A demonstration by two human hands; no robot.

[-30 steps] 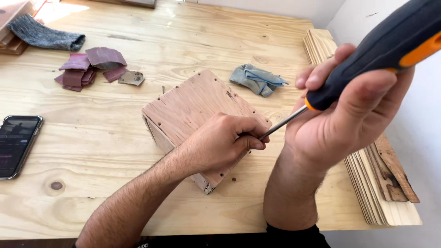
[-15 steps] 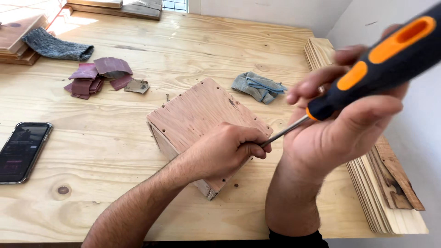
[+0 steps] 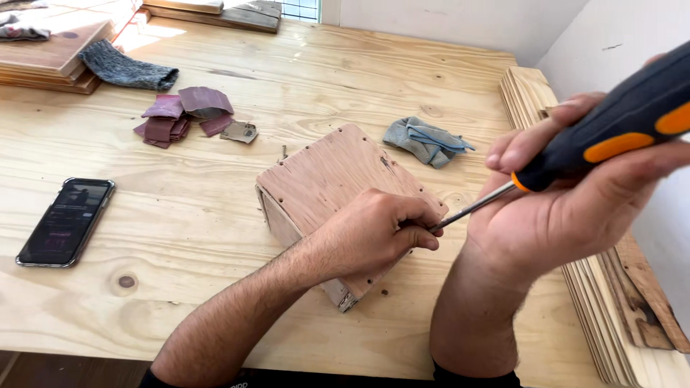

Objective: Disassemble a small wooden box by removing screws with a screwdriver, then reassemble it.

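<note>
Lowered screwdriver [image 3: 596,140] tip hides behind left hand [image 3: 377,233].

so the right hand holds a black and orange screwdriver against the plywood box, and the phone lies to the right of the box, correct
Not quite. The head view shows the black smartphone lying to the left of the square plywood box, not the right. The right hand does hold the black and orange screwdriver against the box.

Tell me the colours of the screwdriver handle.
The screwdriver handle is black with orange inserts, held in the right hand; the head view shows it.
</note>
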